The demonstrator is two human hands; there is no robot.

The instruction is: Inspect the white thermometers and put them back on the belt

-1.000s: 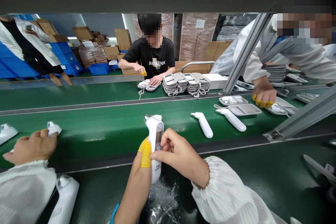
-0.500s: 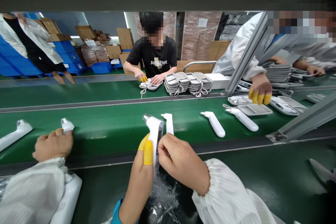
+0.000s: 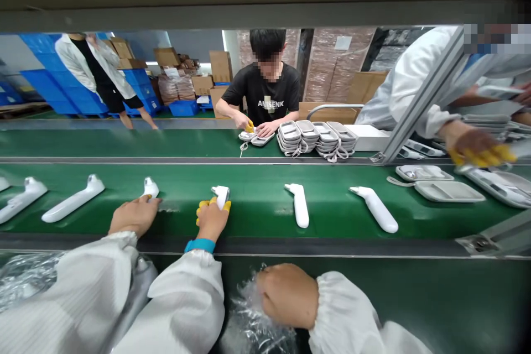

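The left hand (image 3: 213, 220) reaches forward over the green belt (image 3: 254, 227), its yellow-capped fingers curled round the lower part of a white handheld device (image 3: 223, 194), whose angled head and narrow tip rise beyond the knuckles; the handle is hidden by the hand. A blue wristband (image 3: 201, 245) sits just behind this hand, at the edge of a white sleeve. The right hand (image 3: 290, 294) is lower and nearer, to the right of the left hand, over the dark green worktop (image 3: 440, 298). Its back is turned up and its fingers are bent inward, touching crumpled clear film (image 3: 257, 329) that lies to its left and below it; the fingertips are out of sight, so I cannot tell whether it has hold of the film. Just left of the left hand, a co-worker's hand (image 3: 135, 215) reaches to another white device (image 3: 150, 187), and further left along the belt lies a long-handled one (image 3: 74, 199). To the right of the left hand, well apart from it, an angled white device (image 3: 299, 207) lies with its handle toward the near edge, and a second one (image 3: 376, 210) lies beyond that. Furthest right on the belt is an unfolded grey case (image 3: 450, 191) with a strap.
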